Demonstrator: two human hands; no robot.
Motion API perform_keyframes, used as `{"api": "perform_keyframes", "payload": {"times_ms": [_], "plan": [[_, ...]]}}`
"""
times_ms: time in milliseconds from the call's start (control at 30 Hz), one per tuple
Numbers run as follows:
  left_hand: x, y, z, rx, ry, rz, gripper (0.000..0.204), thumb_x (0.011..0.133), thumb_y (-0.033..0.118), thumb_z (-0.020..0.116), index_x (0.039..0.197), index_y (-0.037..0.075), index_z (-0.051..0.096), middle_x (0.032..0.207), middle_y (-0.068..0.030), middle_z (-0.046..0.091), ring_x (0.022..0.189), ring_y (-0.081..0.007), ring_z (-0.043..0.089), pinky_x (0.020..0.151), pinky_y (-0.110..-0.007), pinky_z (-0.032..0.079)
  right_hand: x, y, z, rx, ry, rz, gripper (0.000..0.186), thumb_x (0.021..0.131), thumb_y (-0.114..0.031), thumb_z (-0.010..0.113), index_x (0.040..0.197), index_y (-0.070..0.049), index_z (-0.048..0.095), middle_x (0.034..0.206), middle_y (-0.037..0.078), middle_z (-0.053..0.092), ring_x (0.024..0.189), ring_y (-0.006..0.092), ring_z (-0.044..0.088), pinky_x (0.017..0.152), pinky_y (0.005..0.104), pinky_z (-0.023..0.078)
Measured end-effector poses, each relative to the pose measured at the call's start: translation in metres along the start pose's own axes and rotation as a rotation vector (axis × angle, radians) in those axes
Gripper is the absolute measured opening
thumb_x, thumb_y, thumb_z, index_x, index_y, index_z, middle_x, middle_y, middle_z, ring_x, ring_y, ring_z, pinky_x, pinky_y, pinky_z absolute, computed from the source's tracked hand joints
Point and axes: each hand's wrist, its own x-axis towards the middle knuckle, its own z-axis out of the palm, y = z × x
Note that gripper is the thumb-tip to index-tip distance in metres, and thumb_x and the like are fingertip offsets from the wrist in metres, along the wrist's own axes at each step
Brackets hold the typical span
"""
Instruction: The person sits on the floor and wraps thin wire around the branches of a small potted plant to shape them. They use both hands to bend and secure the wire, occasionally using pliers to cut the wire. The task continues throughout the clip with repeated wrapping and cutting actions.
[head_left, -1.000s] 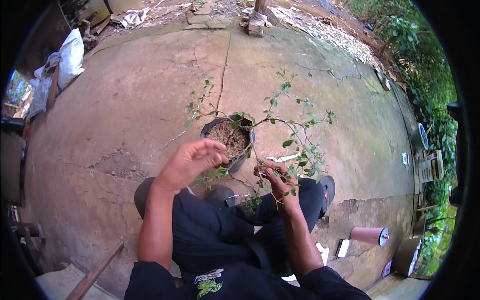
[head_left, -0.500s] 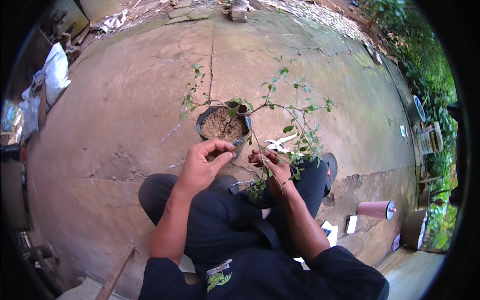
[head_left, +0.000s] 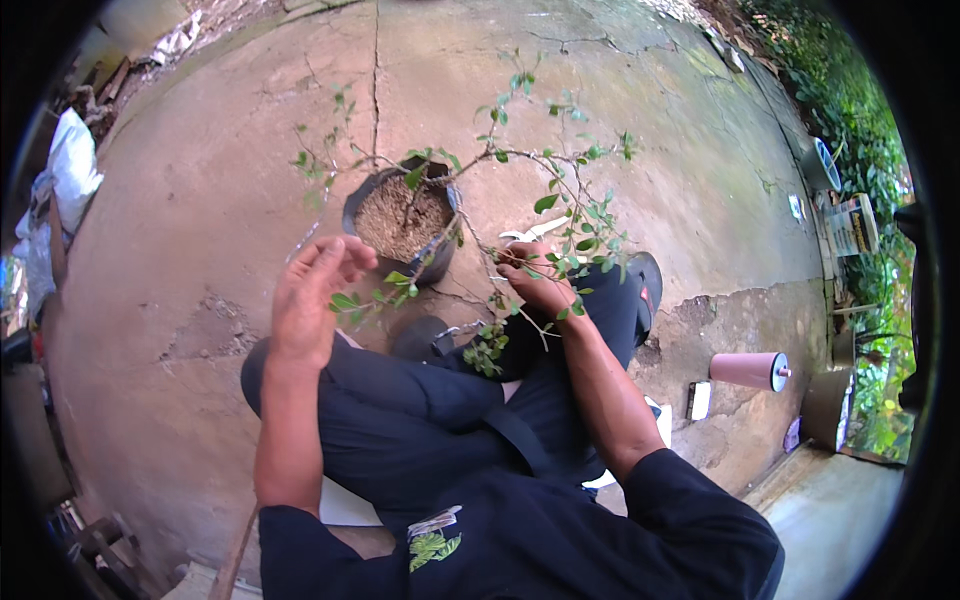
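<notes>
A small leafy plant (head_left: 500, 155) with long thin branches grows in a black plastic pot (head_left: 437, 268) filled with brown soil mix (head_left: 392, 222). To the pot's lower left, my left hand (head_left: 312, 290) is raised beside a leafy branch (head_left: 398, 292), fingers loosely extended and apparently holding nothing. Right of the pot, my right hand (head_left: 540, 285) is closed, its fingertips pinching a thin branch that hangs among the leaves. White-handled pruning shears (head_left: 537, 232) lie on the ground just beyond that hand. A piece of twisted wire (head_left: 460, 328) lies near my foot.
I sit cross-legged on cracked concrete (head_left: 200, 250). To my right are a pink tumbler (head_left: 745, 370) on its side, a phone (head_left: 699, 401), a bucket (head_left: 822, 165) and a printed tub (head_left: 850, 226). White sacks (head_left: 75, 170) stand at far left.
My left hand has let go near the pot's rim and moved left with its fingers opened. A leafy branch now stretches toward it. The view has shifted; my right hand keeps its pinch.
</notes>
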Motion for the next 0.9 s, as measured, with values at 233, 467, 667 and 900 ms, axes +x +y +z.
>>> {"api": "perform_keyframes", "payload": {"times_ms": [233, 467, 667, 900], "plan": [[0.009, -0.012, 0.000, -0.039, 0.018, 0.013, 0.020, 0.096, 0.019, 0.058, 0.106, 0.002, 0.062, 0.098, -0.0091, 0.066, 0.092, -0.0174, 0.063, 0.084, -0.029, 0.048, 0.016, 0.047, 0.091, -0.710, -0.383, -0.352, 0.014, 0.084, -0.018, 0.055, 0.093, -0.011, 0.063, 0.086, 0.007, 0.065, 0.082, 0.0259, 0.067, 0.065, 0.0405, 0.048], [0.004, -0.008, -0.001, 0.064, 0.079, 0.021, 0.016, 0.094, 0.019, 0.062, 0.099, 0.004, 0.066, 0.093, -0.0049, 0.069, 0.084, -0.0110, 0.062, 0.076, -0.023, 0.043, 0.022, 0.053, 0.106, -0.972, -0.381, -0.413, 0.011, 0.083, -0.017, 0.058, 0.086, -0.013, 0.068, 0.089, 0.007, 0.068, 0.089, 0.0244, 0.067, 0.071, 0.0395, 0.046], [0.013, -0.017, -0.011, 0.309, 0.136, 0.108, 0.016, 0.092, 0.014, 0.063, 0.100, -0.001, 0.066, 0.089, -0.0048, 0.068, 0.081, -0.0112, 0.062, 0.076, -0.027, 0.047, 0.015, 0.030, 0.067, -0.785, -0.263, -0.334, 0.012, 0.078, -0.007, 0.062, 0.087, -0.007, 0.070, 0.091, 0.012, 0.070, 0.090, 0.0281, 0.069, 0.076, 0.0422, 0.051], [0.017, -0.052, -0.002, 1.079, -0.130, 0.128, 0.026, 0.079, 0.010, 0.072, 0.102, 0.003, 0.064, 0.087, -0.0153, 0.069, 0.080, -0.0313, 0.068, 0.071, -0.036, 0.052, -0.004, -0.025, 0.020, 0.194, -0.145, -0.184, 0.013, 0.086, -0.013, 0.068, 0.093, -0.003, 0.066, 0.082, 0.004, 0.067, 0.077, 0.0107, 0.061, 0.069, 0.0276, 0.049]]}}
